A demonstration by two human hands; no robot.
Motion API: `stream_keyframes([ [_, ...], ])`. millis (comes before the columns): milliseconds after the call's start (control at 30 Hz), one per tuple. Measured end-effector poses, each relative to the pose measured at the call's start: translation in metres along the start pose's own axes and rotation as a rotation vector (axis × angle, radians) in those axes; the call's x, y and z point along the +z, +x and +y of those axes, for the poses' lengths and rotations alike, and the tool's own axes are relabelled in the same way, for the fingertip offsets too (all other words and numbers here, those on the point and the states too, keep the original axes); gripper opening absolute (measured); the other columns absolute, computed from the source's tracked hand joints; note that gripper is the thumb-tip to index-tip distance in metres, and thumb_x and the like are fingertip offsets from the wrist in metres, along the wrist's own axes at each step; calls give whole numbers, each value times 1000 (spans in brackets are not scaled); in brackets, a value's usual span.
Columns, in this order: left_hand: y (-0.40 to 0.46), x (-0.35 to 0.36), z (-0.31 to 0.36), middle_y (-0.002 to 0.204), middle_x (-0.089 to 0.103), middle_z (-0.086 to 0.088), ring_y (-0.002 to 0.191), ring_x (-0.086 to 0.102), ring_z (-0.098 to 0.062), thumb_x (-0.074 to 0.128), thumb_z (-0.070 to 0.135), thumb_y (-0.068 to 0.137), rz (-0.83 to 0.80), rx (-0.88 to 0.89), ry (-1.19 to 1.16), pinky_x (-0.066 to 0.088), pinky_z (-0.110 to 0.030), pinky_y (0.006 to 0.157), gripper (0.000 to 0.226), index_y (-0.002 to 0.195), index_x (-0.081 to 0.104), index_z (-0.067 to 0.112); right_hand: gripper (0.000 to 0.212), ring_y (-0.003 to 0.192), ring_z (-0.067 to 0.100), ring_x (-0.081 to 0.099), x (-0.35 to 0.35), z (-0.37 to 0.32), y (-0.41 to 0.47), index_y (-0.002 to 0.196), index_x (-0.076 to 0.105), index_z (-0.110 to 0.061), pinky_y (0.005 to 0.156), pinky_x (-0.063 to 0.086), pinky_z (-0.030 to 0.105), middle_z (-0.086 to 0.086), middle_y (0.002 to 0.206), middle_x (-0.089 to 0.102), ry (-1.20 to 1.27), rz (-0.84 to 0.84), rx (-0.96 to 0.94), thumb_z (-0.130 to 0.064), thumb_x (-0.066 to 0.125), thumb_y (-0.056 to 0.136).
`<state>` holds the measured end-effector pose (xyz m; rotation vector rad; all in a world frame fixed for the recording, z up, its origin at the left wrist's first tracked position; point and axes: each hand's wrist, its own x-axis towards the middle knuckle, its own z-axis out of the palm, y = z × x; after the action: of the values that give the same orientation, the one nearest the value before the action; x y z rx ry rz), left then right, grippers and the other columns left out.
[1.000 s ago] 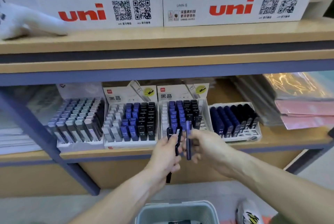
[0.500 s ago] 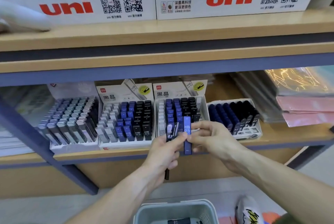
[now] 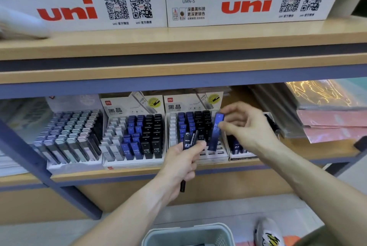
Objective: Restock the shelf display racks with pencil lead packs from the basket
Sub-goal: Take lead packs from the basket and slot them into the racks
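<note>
1 head-worn wide-angle view looks forward and slightly down, close to the lower shelf [image 3: 178, 174] across the middle of the frame. The upper shelf [image 3: 178, 41] fills the top, the grey basket [image 3: 188, 233] rim sits at the bottom edge, and both forearms reach in from below.

The right hand [image 3: 246, 126] has lifted the blue pack [image 3: 216, 130] away from the left hand [image 3: 182, 164], up over the rack [image 3: 210, 156].
</note>
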<state>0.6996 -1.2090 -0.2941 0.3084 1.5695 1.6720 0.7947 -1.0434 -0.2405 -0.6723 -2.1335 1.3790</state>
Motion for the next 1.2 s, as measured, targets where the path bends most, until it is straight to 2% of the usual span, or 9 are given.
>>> stream_keyframes([
  [133, 8, 2, 8, 65, 45, 3, 49, 30, -11, 62, 24, 95, -33, -96, -145, 19, -22, 37, 29, 116, 68, 5, 25, 81, 8, 66, -18, 5, 18, 102, 63, -23, 76, 55, 24, -6, 88, 69, -179, 234, -117, -8, 75, 86],
  [233, 11, 6, 10, 66, 46, 1, 48, 31, -12, 47, 20, 99, -60, -128, -241, 22, -22, 34, 31, 115, 68, 4, 25, 84, 4, 64, -12, 14, 28, 101, 59, -22, 77, 56, 26, -10, 90, 67, -226, 287, -198, -6, 72, 88],
  [300, 13, 8, 11, 65, 48, 0, 48, 31, -12, 41, 17, 100, -43, -129, -276, 23, -22, 33, 34, 118, 66, 2, 26, 84, 5, 64, -3, 23, 35, 102, 57, -24, 78, 57, 31, -10, 89, 66, -281, 261, -231, -5, 69, 89],
  [400, 14, 8, 11, 67, 50, -1, 48, 32, -12, 42, 14, 102, -7, -112, -287, 24, -22, 32, 32, 120, 65, 0, 23, 83, 14, 66, 10, 37, 45, 102, 60, -24, 78, 57, 36, -8, 87, 67, -393, 187, -271, -5, 67, 90],
  [533, 12, 7, 13, 71, 53, -3, 49, 34, -12, 45, 11, 102, 28, -87, -273, 24, -22, 33, 28, 117, 67, 0, 20, 83, 19, 68, 17, 50, 52, 101, 61, -21, 74, 55, 31, -8, 87, 67, -489, 123, -265, -5, 67, 90],
  [733, 11, 3, 13, 73, 56, -5, 48, 37, -13, 48, 8, 102, 58, -71, -252, 24, -23, 34, 25, 116, 67, -1, 23, 83, 15, 69, 21, 58, 58, 97, 61, -25, 78, 59, 37, -7, 86, 70, -448, 112, -213, -5, 70, 88],
  [900, 10, 1, 11, 77, 56, -6, 49, 38, -13, 50, 8, 101, 62, -69, -223, 24, -23, 34, 24, 117, 67, -1, 24, 87, 20, 70, 22, 60, 64, 97, 62, -28, 79, 59, 40, -5, 90, 72, -447, 142, -209, -7, 70, 89],
  [1033, 9, -1, 9, 77, 57, -6, 50, 39, -13, 51, 8, 102, 48, -67, -221, 25, -23, 34, 24, 117, 67, 0, 25, 88, 19, 70, 23, 59, 68, 97, 63, -28, 80, 59, 39, -6, 91, 72, -443, 153, -211, -6, 71, 88],
  [1200, 11, -3, 8, 77, 57, -6, 50, 39, -13, 51, 9, 101, 52, -64, -207, 24, -23, 34, 24, 115, 69, 0, 22, 87, 17, 69, 26, 61, 66, 99, 66, -22, 82, 58, 35, -3, 92, 71, -454, 71, -226, -3, 69, 88],
])
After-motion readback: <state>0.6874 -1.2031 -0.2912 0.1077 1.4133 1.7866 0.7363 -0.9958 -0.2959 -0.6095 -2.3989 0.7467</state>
